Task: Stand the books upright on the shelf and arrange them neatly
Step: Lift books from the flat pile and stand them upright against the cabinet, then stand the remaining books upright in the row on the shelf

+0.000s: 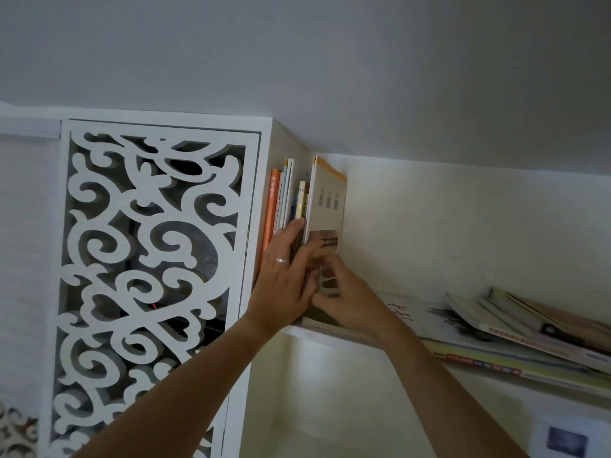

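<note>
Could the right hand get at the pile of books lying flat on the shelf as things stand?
Probably yes. The right hand is busy on the tall book, but the flat pile lies on the same shelf to its right, with nothing between them.

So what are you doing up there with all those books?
A person is tidying a high white shelf. A row of books already stands upright at its left end. The left hand lies flat against that row, steadying it, while the right hand grips the bottom of a big pale book and stands it at the end of the row. Further right, a messy pile of books is lying flat, not yet stood up.
</note>
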